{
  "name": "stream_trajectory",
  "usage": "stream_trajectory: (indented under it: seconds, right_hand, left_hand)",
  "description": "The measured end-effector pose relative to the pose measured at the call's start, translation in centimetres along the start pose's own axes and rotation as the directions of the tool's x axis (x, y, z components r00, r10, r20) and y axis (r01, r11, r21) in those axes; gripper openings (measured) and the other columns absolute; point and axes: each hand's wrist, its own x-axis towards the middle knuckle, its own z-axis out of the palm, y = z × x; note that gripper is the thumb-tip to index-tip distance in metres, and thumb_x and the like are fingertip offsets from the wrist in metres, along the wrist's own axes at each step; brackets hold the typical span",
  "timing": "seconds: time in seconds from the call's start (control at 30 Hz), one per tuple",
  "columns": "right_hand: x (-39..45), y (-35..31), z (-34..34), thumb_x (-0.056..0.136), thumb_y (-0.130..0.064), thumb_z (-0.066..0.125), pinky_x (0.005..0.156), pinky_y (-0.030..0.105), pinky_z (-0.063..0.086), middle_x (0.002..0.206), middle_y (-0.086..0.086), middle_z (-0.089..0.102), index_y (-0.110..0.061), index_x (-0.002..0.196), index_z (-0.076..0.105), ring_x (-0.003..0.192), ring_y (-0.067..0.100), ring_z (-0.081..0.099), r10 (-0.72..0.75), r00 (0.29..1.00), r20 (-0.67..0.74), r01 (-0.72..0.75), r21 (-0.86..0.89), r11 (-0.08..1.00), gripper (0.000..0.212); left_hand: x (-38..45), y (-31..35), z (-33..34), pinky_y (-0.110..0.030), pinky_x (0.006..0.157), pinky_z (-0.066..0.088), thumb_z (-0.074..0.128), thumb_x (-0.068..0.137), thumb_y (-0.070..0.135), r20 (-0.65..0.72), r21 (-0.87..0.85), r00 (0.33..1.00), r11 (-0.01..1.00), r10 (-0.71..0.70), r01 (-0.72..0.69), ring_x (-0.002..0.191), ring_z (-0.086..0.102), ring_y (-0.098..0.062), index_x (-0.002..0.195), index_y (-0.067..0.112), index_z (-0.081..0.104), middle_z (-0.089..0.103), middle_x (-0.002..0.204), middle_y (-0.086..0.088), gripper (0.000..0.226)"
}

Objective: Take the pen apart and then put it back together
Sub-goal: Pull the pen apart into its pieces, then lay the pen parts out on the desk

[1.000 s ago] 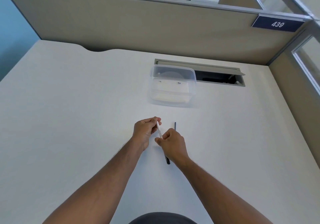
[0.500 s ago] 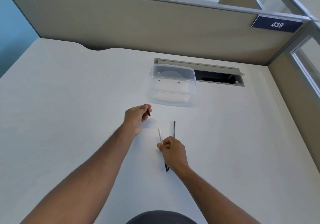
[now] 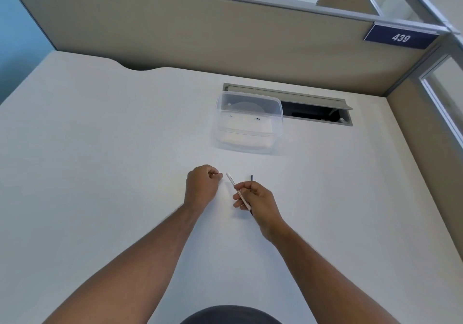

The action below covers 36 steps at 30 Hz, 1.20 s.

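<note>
Above white desk [image 3: 100, 148], right hand [image 3: 258, 199] grip grasping pen barrel [image 3: 236, 190], left hand [image 3: 201, 186] clenched

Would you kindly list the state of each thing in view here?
white pen barrel: held in the right hand, tilted, off the desk.
thin dark rod: partly hidden behind the right hand.
left hand: closed; contents not visible.
clear plastic container: on the desk, lid on.
desk cable hatch: open.

Bright, even daylight from right-side window; soft faint shadows under forearms on desk [image 3: 100, 173]; wide-angle bending at edges; slight softness overall.
</note>
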Motion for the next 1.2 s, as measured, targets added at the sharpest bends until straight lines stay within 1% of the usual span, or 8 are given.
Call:
stream_trajectory:
  seconds: [0.13,0.2,0.27,0.4,0.57,0.73,0.93,1.2]
  right_hand:
    - [0.9,-0.3,-1.0,0.100,0.003,0.044,0.082,0.033,0.055,0.103,0.022,0.075,-0.006,0.111,0.074,0.086,0.025,0.074,0.005,0.999,0.048,-0.011,0.121,0.993,0.033]
    - [1.2,-0.3,-1.3,0.098,0.009,0.045,0.080,0.028,0.056,0.104,0.018,0.075,-0.007,0.114,0.072,0.089,0.024,0.075,-0.060,0.997,0.054,0.057,0.057,0.997,0.035]
    - [1.2,-0.5,-1.5,0.099,0.003,0.058,0.074,0.021,0.053,0.103,0.010,0.076,-0.011,0.115,0.069,0.088,0.020,0.075,-0.139,0.989,0.048,0.142,-0.055,0.988,0.024]
    - [1.8,-0.9,-0.8,0.097,-0.011,0.065,0.069,0.023,0.050,0.092,0.002,0.076,-0.019,0.106,0.068,0.076,0.012,0.072,-0.187,0.981,-0.046,0.177,-0.164,0.970,0.012]
    - [2.1,-1.1,0.1,0.102,-0.015,0.055,0.070,0.021,0.049,0.089,-0.011,0.073,-0.026,0.105,0.068,0.076,0.001,0.067,-0.270,0.953,-0.139,0.217,-0.312,0.925,0.017]
    - [2.5,-1.5,0.9,0.103,-0.014,0.049,0.083,0.030,0.055,0.109,-0.014,0.069,-0.018,0.110,0.066,0.099,0.010,0.066,-0.383,0.904,-0.189,0.264,-0.459,0.848,0.018]
    - [3.2,-2.0,1.0,0.104,-0.015,0.042,0.081,0.036,0.053,0.097,-0.008,0.068,-0.018,0.104,0.062,0.094,0.018,0.065,-0.327,0.931,-0.159,0.186,-0.564,0.805,0.020]
    - [2.6,-1.2,0.8,0.104,-0.017,0.045,0.087,0.039,0.055,0.107,-0.007,0.069,-0.018,0.114,0.063,0.098,0.020,0.065,-0.339,0.930,-0.144,0.173,-0.643,0.746,0.021]
  left_hand:
    - [0.2,-0.5,0.4,-0.028,0.075,0.050,0.072,0.087,0.023,-0.024,0.020,0.999,0.999,0.038,-0.038,0.085,0.069,-0.022,0.088,0.010,0.075,0.077,0.089,-0.003,0.013]
    - [0.4,-0.9,0.4,-0.032,0.074,0.052,0.068,0.088,0.023,-0.033,0.029,0.998,0.998,0.062,-0.062,0.082,0.068,-0.024,0.079,0.010,0.070,0.074,0.081,-0.002,0.016]
    - [0.2,-1.4,0.4,-0.037,0.076,0.053,0.061,0.092,0.019,-0.047,0.030,0.992,0.993,0.114,-0.113,0.085,0.067,-0.026,0.078,0.010,0.068,0.072,0.083,-0.004,0.018]
    - [-0.7,-3.6,0.2,-0.040,0.091,0.050,0.052,0.097,0.006,-0.074,0.189,0.942,0.932,0.327,-0.309,0.110,0.061,-0.030,0.116,0.007,0.070,0.068,0.118,-0.010,0.025]
    - [-2.1,-8.0,0.1,-0.045,0.110,0.045,0.040,0.097,0.012,-0.018,0.437,0.851,0.770,0.525,-0.466,0.137,0.052,-0.030,0.133,0.005,0.061,0.056,0.148,-0.013,0.042]
    - [-3.0,-8.4,0.2,-0.046,0.120,0.032,0.032,0.101,0.020,0.000,0.493,0.873,0.759,0.488,-0.425,0.150,0.038,-0.023,0.142,0.010,0.053,0.048,0.157,-0.006,0.048]
    - [-3.0,-8.4,0.2,-0.045,0.121,0.031,0.033,0.100,0.020,-0.002,0.496,0.871,0.757,0.491,-0.425,0.150,0.039,-0.021,0.141,0.011,0.055,0.049,0.156,-0.006,0.047]
    - [-3.0,-8.2,0.0,-0.046,0.120,0.033,0.035,0.099,0.020,0.003,0.492,0.876,0.762,0.482,-0.421,0.149,0.040,-0.021,0.140,0.010,0.056,0.050,0.155,-0.006,0.047]
